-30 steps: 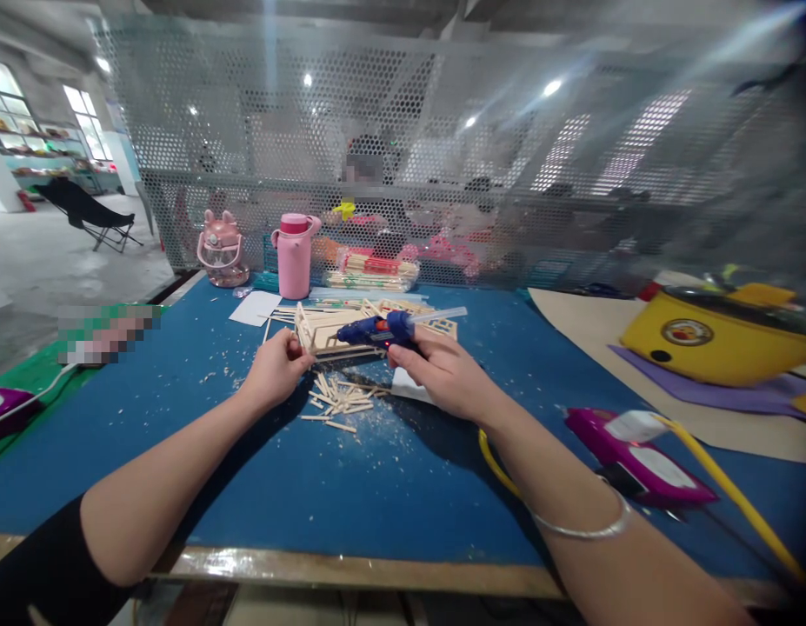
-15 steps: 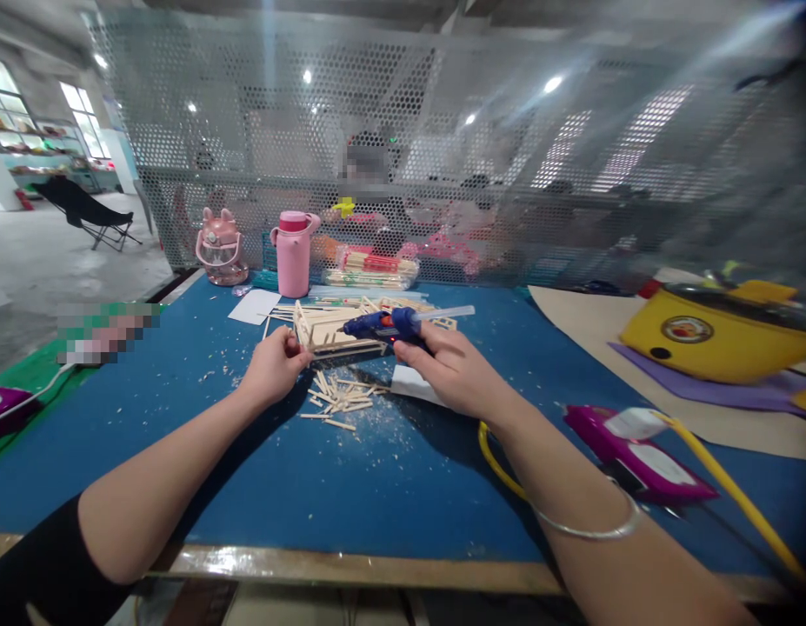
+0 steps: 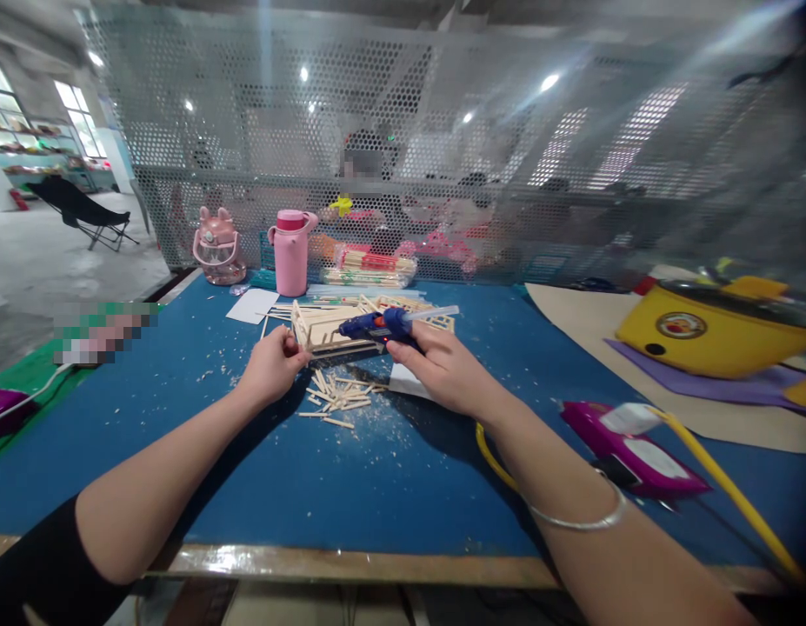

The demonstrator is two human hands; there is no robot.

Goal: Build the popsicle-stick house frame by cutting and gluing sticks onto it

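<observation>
My right hand [image 3: 445,365] is wrapped round a blue hot glue gun [image 3: 376,325]; a clear glue stick [image 3: 440,311] pokes out of its back end. The gun's nozzle points left, over a small frame of wooden sticks [image 3: 324,335]. At that frame's left end, the fingers of my left hand [image 3: 278,361] are closed on its near corner. Just in front of the frame lies a loose pile of short cut sticks [image 3: 339,397]. Part of a white paper [image 3: 406,380] shows beneath my right hand.
Behind the frame stand a pink flask [image 3: 291,256] and a clear pink bottle [image 3: 220,252], with bagged sticks [image 3: 369,267] alongside. On the right are a magenta power strip [image 3: 637,448], a yellow cable [image 3: 735,487] and a yellow pot [image 3: 709,330]. A perforated metal screen [image 3: 429,113] closes the back.
The glue gun in my right hand has shifted very slightly left. My left hand stays at the frame's corner, and the whole view has moved a little.
</observation>
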